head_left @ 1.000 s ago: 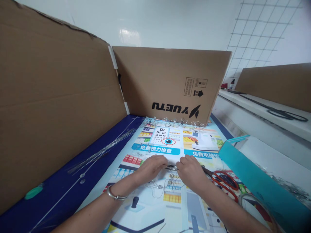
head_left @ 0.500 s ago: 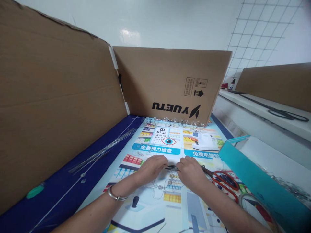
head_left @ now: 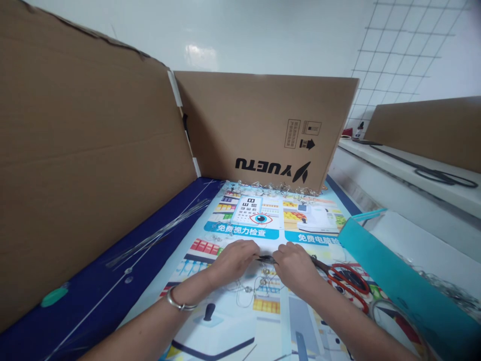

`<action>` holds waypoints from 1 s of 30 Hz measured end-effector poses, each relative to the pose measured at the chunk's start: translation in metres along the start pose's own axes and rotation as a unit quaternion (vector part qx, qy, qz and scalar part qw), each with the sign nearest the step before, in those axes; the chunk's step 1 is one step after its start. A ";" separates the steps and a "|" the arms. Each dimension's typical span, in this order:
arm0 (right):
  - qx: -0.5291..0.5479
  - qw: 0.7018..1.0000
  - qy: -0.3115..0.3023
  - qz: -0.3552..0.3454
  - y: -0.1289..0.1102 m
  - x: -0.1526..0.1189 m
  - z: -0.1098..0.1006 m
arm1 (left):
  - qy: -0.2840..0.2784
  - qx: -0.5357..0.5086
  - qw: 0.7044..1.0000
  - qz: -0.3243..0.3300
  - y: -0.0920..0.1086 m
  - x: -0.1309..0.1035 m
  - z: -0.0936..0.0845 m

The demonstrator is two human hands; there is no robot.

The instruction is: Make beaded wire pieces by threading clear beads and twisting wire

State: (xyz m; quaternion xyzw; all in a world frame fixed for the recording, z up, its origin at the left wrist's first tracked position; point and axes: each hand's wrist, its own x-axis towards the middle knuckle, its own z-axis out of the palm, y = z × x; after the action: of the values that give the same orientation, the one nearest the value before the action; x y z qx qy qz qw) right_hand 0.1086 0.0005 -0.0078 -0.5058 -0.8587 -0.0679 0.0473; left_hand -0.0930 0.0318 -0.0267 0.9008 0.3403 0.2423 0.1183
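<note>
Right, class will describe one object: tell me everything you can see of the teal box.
The teal box has teal outer walls and a white inside, and looks like card. It is open-topped and holds a loose tangle of thin, grey, metallic-looking wire pieces. It sits at the right of the work area, slanting across the view, its near end cut off by the picture's edge. Neither the left hand nor the right hand touches it. Its base is not clearly visible.

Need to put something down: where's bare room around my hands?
Likely free: the printed sheet between your left forearm and the wire loops, and the blue strip between that sheet and the wire bundle. Crowded: your right, with scissors and teal box, and the far edge, lined with wire pieces.
</note>
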 end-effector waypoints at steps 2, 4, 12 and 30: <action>0.000 1.000 -0.002 0.001 0.000 0.000 0.000 | -0.001 0.001 1.000 -0.002 0.000 0.000 0.000; 0.000 1.000 -0.002 0.001 0.000 0.000 0.000 | -0.002 -0.001 1.000 -0.003 0.001 0.000 -0.001; -0.001 1.000 -0.002 -0.002 0.001 0.000 0.000 | -0.006 0.000 1.000 -0.014 0.003 0.000 -0.003; -0.009 1.000 -0.014 -0.001 0.003 0.001 0.001 | 0.010 -0.036 0.999 -0.011 -0.002 0.000 0.001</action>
State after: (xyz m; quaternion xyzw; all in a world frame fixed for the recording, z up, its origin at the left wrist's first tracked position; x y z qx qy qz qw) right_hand 0.1103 0.0028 -0.0084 -0.5059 -0.8593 -0.0684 0.0304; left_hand -0.0938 0.0328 -0.0279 0.8896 0.3428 0.2619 0.1499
